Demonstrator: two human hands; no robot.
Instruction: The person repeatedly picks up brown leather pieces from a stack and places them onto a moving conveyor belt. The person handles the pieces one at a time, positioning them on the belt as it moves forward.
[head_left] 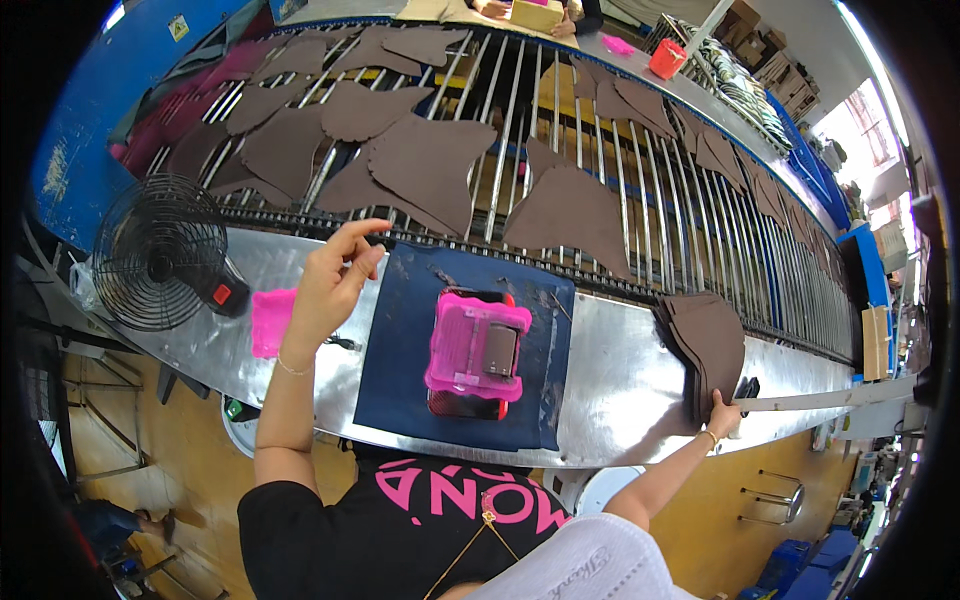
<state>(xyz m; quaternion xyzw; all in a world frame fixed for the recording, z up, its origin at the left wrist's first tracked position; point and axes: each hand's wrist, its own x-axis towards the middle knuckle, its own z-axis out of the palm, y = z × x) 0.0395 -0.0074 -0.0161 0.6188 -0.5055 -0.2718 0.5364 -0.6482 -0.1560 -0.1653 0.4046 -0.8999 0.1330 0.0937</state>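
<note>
- I see a small black fan [160,252] at the far left of the metal desk [610,370], with a pink cloth [270,322] lying just beside it.
- My left hand [330,285] is raised over the desk's far edge, fingers loosely spread, forefinger and thumb extended toward the roller conveyor [560,130]; it holds nothing.
- The nearest brown leather piece [420,165] lies on the rollers just beyond and right of that hand, not touching it.
- A pink-and-red tool [476,352] rests on the dark blue mat [400,350] at centre, between both hands.
- My right hand [722,412] grips the near edge of the brown leather stack [708,345]; the stack's long axis runs away from me toward the conveyor.
- I judge the right hand the one already on the stack; the left is well apart from it.
</note>
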